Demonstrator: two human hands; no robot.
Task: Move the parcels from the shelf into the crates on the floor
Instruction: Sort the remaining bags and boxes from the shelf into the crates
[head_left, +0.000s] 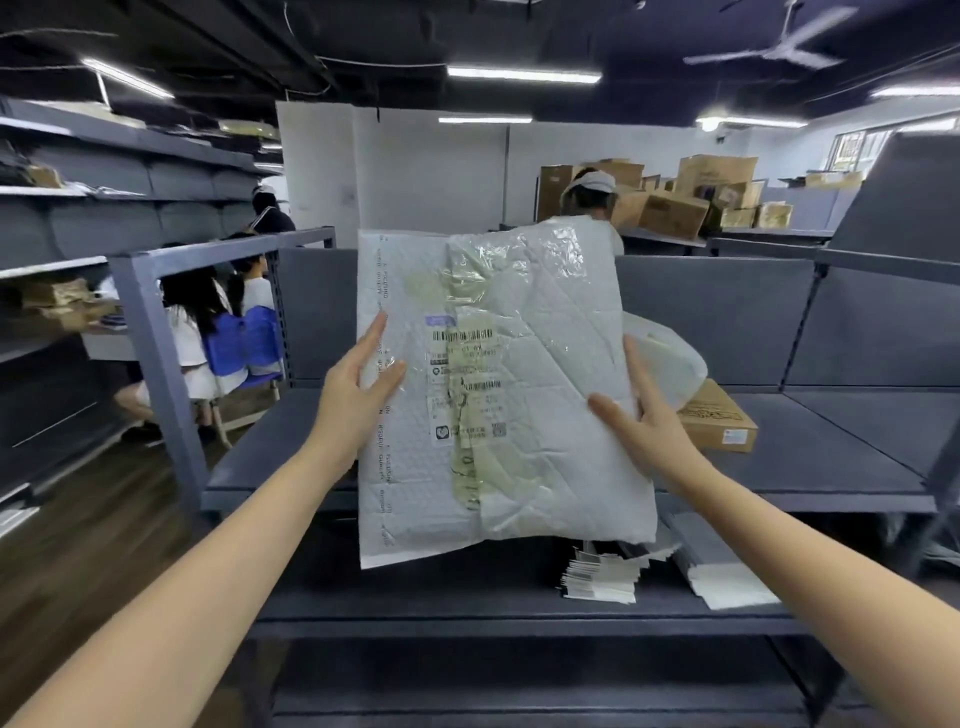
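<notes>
— So, where is everything sitting right now?

— Biggest first: the grey shelf (810, 457) is filling most of the view. The parcel (498, 395), a broad white bubble mailer with a taped-on label, is hanging upright in the air in front of it, clear of the boards. Behind its right edge a cardboard box (719, 415) is lying on the upper board, with a white poly bag (670, 358) resting on it.

— And the hands?

— The left hand (353, 395) is gripping the mailer's left edge, thumb pressing on the front. The right hand (644, 415) is doing the same at the right edge. The parcel is hiding whatever fingers are behind it. A small stack of labels (602, 571) is sitting on the lower board beneath.

— How are you expecting it to handle?

— Light and floppy, I'm guessing. It's creasing across the face and bulging only slightly, so it's probably holding something soft. The loose glossy tape is looking slippery, so I'm favouring the padded side edges at mid-height, or one hand supporting the bottom seam.

— Crates?

— Not showing. I'm supposing they're sitting below the frame, so the lowering is not yet done.
</notes>
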